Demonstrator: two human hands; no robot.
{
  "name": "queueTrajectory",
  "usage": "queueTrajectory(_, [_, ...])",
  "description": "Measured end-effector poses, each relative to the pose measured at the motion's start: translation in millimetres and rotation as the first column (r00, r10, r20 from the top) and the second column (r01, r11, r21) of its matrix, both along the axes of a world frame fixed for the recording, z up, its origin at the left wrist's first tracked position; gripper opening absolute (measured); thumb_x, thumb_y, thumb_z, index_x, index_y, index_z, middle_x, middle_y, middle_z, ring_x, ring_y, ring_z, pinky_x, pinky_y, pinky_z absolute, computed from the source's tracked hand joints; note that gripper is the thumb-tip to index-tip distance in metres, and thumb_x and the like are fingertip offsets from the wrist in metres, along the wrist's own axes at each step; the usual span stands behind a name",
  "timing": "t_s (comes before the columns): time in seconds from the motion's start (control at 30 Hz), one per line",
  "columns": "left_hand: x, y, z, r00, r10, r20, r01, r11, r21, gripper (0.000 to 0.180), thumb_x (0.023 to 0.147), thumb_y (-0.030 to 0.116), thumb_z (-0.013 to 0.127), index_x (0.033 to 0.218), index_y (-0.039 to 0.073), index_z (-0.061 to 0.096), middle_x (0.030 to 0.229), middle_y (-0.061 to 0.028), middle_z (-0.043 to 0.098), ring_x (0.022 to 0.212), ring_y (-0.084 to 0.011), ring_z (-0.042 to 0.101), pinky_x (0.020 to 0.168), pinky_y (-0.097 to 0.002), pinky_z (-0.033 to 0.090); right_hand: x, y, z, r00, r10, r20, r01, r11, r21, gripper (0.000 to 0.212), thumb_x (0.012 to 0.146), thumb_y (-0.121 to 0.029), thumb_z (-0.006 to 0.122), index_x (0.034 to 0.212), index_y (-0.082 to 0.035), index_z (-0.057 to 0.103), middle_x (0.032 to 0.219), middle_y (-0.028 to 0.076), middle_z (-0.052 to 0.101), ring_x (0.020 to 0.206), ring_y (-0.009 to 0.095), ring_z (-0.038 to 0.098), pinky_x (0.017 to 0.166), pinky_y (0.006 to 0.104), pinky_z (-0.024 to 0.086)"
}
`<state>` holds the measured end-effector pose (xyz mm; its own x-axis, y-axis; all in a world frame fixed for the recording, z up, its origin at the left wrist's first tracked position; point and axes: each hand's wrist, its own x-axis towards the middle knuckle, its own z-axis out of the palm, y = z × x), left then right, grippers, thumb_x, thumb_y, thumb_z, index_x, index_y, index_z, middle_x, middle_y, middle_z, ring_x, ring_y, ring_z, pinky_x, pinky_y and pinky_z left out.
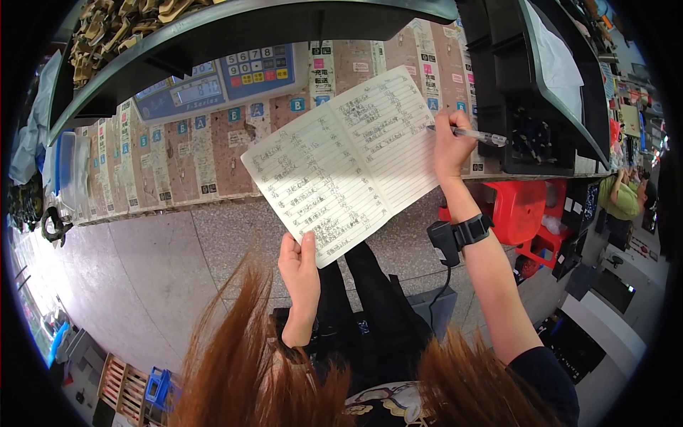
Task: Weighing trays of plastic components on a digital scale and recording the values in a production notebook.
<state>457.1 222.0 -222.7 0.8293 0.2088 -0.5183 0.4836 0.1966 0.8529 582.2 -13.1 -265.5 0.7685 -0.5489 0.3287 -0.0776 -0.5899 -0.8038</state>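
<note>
An open lined notebook (384,171) with handwriting on both pages lies slanted, partly on the table and partly jutting out past its front edge. My left hand (300,269) pinches the notebook's lower left corner, thumb on top of the page. At the right page's edge, my right hand (454,146) is closed around a clear pen (484,136). The pen's tip points left, at or just above the lines of writing; I cannot tell whether it touches the paper.
A blue weighing scale (213,82) stands behind the notebook, below a black-edged shelf bin (107,43) of brownish parts. Black bins (530,135) stand at the table's right, one holding small dark pieces. A red plastic stool (516,213) is beyond my right forearm. Another person (622,196) sits far right.
</note>
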Motion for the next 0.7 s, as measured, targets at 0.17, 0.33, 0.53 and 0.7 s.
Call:
queueTrajectory(0.17, [-0.7,2.7,0.4,1.000,-0.021,-0.013,0.021,1.000,-0.008,0.014,0.085,0.008,0.043,0.092,-0.004,0.046,0.082,-0.0074,0.056,0.073,-0.0054,0.051,0.065,-0.0186,0.039,1.7,0.9,-0.7,0.999,-0.001,0.042,0.001,1.000,-0.006,0.025,0.070,-0.008,0.057,0.053,-0.001,0.039,0.044,0.004,0.036,0.043,0.008,0.031,0.042,0.0256,0.028])
queueTrajectory(0.33, [0.0,2.1,0.6,0.999,-0.029,-0.018,0.029,1.000,-0.002,0.014,0.085,0.008,0.043,0.092,-0.004,0.046,0.082,-0.0073,0.056,0.073,-0.0054,0.050,0.065,-0.0190,0.039,1.5,-1.3,-1.0,0.999,0.000,0.043,0.002,0.999,-0.042,0.025,0.070,-0.007,0.057,0.053,-0.001,0.040,0.044,0.004,0.037,0.043,0.008,0.032,0.042,0.0255,0.028])
queueTrajectory(0.53, [-0.1,1.0,0.1,1.000,-0.015,0.001,0.015,1.000,0.011,0.015,0.085,0.009,0.042,0.092,-0.004,0.047,0.079,-0.0054,0.057,0.068,-0.0028,0.049,0.061,-0.0171,0.039,2.1,-0.5,-1.4,0.999,-0.016,0.046,0.018,0.999,-0.037,0.026,0.070,-0.007,0.057,0.053,-0.001,0.039,0.044,0.004,0.036,0.044,0.008,0.031,0.043,0.0255,0.028])
queueTrajectory(0.7, [0.0,1.0,-0.1,1.000,-0.020,-0.002,0.020,1.000,0.018,0.015,0.085,0.008,0.042,0.092,-0.004,0.047,0.079,-0.0053,0.057,0.067,-0.0031,0.050,0.061,-0.0173,0.039,2.1,-0.8,-2.7,0.999,-0.023,0.042,0.023,1.000,-0.001,0.026,0.070,-0.007,0.057,0.052,-0.001,0.038,0.045,0.004,0.036,0.044,0.009,0.031,0.043,0.0256,0.028])
